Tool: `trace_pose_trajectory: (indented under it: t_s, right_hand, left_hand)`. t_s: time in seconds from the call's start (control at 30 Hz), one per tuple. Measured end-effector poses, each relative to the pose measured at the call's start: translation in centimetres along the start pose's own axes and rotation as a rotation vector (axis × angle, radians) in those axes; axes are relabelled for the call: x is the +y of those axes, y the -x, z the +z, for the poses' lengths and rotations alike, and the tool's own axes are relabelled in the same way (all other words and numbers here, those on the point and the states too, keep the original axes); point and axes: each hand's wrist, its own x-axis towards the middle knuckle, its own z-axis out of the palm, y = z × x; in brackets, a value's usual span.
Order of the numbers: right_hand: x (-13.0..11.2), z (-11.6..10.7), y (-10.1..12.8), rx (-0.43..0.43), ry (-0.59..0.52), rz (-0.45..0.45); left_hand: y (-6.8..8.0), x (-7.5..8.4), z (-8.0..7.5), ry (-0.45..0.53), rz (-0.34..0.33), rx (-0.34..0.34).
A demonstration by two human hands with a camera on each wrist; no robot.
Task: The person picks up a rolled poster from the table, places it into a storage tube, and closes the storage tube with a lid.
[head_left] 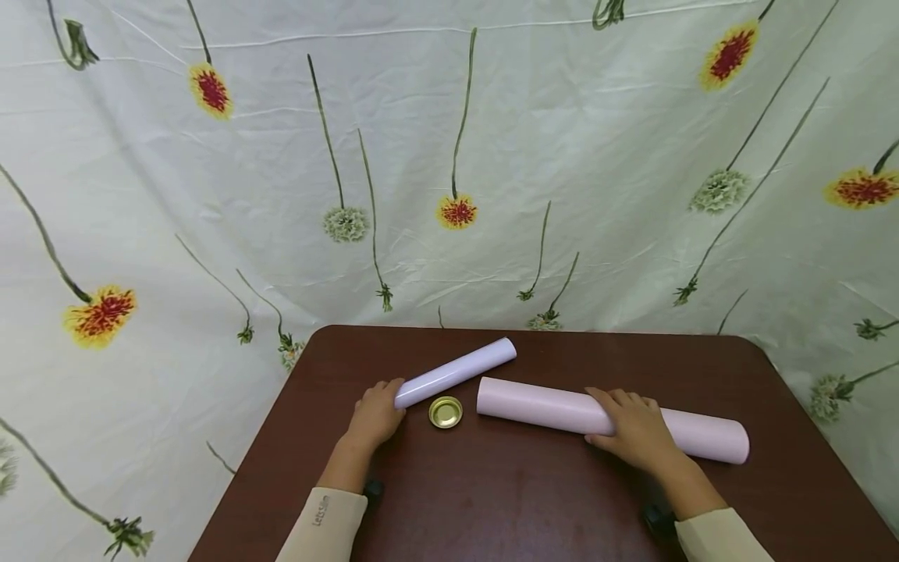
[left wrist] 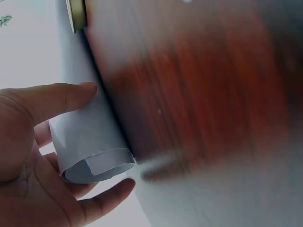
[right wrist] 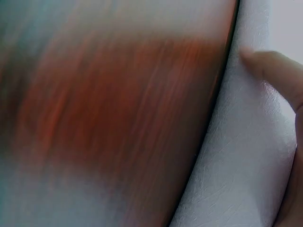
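Observation:
A slim, glossy pale-lavender paper roll [head_left: 460,372] lies slanted on the dark table. My left hand [head_left: 375,414] grips its near left end. The left wrist view shows the hollow end of this paper roll [left wrist: 90,127], with the thumb across one side and the other fingers around the far side. To the right lies a thicker, longer pink roll [head_left: 537,406]. Over its middle my right hand [head_left: 635,433] holds it, fingers on top and thumb on the near side. In the right wrist view the thumb [right wrist: 274,68] touches the textured pink roll [right wrist: 236,142]; the other fingers are hidden.
A small round gold-coloured dish or lid [head_left: 445,412] sits between the two rolls, near the left hand. The brown table [head_left: 506,499] has rounded far corners. Behind it hangs a white cloth [head_left: 618,234] with printed flowers.

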Motion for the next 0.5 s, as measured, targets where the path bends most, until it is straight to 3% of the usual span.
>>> trace_pose_trajectory:
  t_s: [0.5]
  right_hand:
    - [-0.05, 0.21, -0.32, 0.011, -0.002, 0.038]
  left_hand:
    - [0.65, -0.49, -0.63, 0.063, -0.021, 0.0]
